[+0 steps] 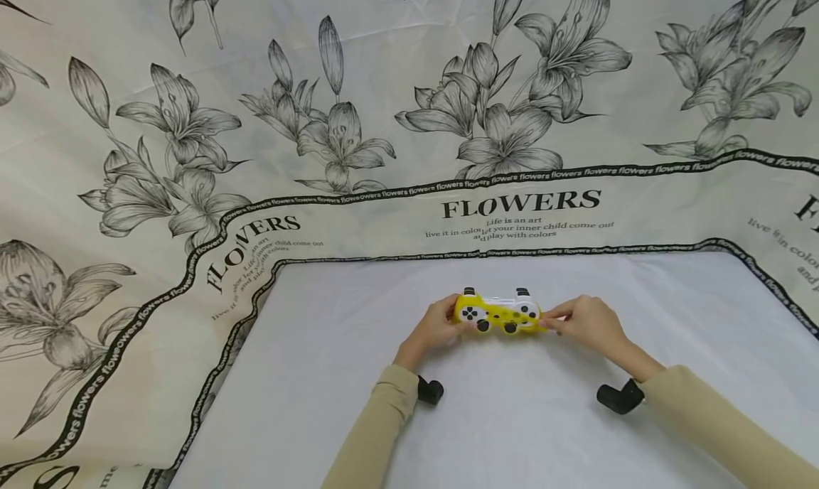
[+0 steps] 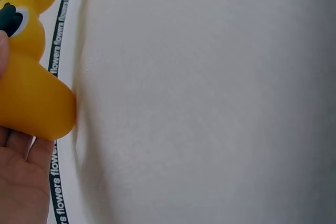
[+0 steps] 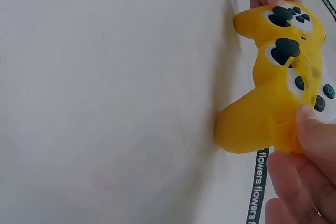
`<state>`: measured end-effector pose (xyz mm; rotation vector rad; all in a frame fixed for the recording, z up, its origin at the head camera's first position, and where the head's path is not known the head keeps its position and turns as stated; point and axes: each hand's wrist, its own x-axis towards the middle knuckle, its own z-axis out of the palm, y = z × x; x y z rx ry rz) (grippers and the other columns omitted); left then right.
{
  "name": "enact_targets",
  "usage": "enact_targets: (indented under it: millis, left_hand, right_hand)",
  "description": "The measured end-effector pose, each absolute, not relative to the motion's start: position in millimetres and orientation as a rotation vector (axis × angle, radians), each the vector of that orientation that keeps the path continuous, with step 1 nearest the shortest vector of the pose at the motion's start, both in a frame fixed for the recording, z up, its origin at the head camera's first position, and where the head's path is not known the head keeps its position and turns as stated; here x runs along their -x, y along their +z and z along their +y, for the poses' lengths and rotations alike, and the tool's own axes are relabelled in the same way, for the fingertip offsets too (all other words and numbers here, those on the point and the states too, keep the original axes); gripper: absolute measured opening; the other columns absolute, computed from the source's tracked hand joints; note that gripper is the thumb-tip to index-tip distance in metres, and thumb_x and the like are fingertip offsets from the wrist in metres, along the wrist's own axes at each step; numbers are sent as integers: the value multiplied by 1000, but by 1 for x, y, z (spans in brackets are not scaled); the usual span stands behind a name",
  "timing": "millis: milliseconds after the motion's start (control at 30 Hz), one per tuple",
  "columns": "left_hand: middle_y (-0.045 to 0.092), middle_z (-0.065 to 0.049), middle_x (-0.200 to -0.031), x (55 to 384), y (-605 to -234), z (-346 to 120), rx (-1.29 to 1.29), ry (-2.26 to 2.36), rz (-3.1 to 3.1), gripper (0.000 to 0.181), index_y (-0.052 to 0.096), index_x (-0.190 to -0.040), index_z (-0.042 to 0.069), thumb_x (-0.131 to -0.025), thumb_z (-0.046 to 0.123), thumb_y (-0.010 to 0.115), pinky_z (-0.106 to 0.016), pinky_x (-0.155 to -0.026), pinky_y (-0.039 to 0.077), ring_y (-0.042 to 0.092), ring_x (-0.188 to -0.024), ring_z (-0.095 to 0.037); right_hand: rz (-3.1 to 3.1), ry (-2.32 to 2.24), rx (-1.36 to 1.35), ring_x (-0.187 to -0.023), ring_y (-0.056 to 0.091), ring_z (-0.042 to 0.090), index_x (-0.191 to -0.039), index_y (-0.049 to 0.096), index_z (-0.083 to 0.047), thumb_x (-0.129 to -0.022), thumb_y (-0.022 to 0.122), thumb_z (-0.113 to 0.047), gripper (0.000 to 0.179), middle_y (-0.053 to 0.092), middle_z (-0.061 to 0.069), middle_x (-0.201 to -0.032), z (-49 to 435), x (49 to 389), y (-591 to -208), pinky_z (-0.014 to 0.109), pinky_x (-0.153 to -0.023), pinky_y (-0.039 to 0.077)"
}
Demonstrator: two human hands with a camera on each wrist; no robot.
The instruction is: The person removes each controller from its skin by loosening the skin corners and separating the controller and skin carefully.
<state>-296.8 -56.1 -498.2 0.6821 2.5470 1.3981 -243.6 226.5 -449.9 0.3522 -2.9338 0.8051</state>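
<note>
A white game controller (image 1: 504, 301) is held over the far part of the table, its face turned toward me. A stretchy yellow cover (image 3: 247, 121) wraps most of it. On the right side the cover is pulled askew, and white shell with several buttons (image 3: 320, 103) shows past its edge. My left hand (image 1: 438, 325) grips the controller's left handle, thumb on the front near a black thumbstick (image 1: 483, 326). At the other end, my right hand (image 1: 591, 324) pinches a bunched fold of the cover between thumb and fingers.
White cloth covers the table (image 1: 505, 418). Behind it and to the left hangs a flower-printed cloth (image 1: 365, 226) with dark lettered bands. A black wrist mount (image 1: 431, 391) sits at the left cuff, another black mount (image 1: 621, 396) at the right cuff.
</note>
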Motion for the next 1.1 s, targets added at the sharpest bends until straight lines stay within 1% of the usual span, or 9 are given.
enact_targets:
  millis: [167,300,500,667,767,833,900,1000,1100]
  left_hand:
    - [66,-9,-116,294,-495,-56,-692,1401,2558,51,55,-129,5,-85,20,74,-25,-97,47,58,-98,-11]
    - [66,-9,-116,294,-494,-56,-699,1426,2557,50,55,-128,4,-84,19,74,-27,-98,47,59,-100,-13]
    - [65,-10,-117,293,-497,-55,-724,1454,2541,50,55,-128,3,-84,18,74,-28,-101,47,60,-104,-15]
    - [65,-9,-121,291,-500,-55,-706,1451,2535,52,54,-130,4,-85,19,74,-28,-104,45,60,-109,-16]
    - [64,-8,-121,290,-502,-55,-695,1451,2542,52,53,-131,5,-85,20,74,-29,-105,44,59,-110,-16]
    - [65,-8,-120,289,-501,-55,-703,1456,2545,51,54,-130,5,-85,20,74,-31,-105,44,59,-110,-17]
    - [65,-8,-120,289,-499,-54,-710,1461,2543,50,54,-129,5,-85,19,74,-31,-105,44,59,-108,-17]
    - [65,-8,-120,289,-497,-55,-692,1451,2538,51,54,-129,5,-85,20,74,-30,-104,44,59,-107,-15]
    - [64,-7,-121,291,-495,-55,-654,1440,2514,55,53,-133,5,-85,20,74,-29,-103,45,58,-105,-13]
  right_hand:
    - [-2947,1086,-270,-61,61,16,-87,78,-9,-77,79,-32,26,73,4,-70,231,252,-448,22,-51,41]
    - [-2950,1189,-300,-63,59,13,-86,76,-7,-75,81,-32,28,74,4,-76,234,261,-446,24,-53,47]
    - [-2975,1410,-457,-73,62,13,-92,67,-2,-80,78,-26,29,68,7,-91,240,270,-448,32,-62,57]
    - [-2974,1452,-524,-78,61,12,-96,64,-2,-84,74,-25,28,65,7,-95,240,269,-446,31,-64,56]
    - [-2950,1373,-520,-87,59,16,-100,63,-3,-86,71,-27,29,65,8,-97,237,266,-444,31,-72,53]
    - [-2929,1317,-491,-94,60,22,-106,63,-3,-88,70,-30,34,65,11,-102,234,265,-442,36,-80,51]
    - [-2903,1309,-480,-103,60,31,-116,60,-1,-89,68,-31,41,64,17,-112,232,265,-442,43,-88,50]
    - [-2881,1358,-540,-116,56,40,-130,53,2,-92,65,-30,51,57,24,-128,227,268,-443,53,-96,48]
    - [-2880,1413,-626,-121,52,43,-135,48,4,-95,61,-26,52,52,28,-134,225,272,-446,53,-98,47]
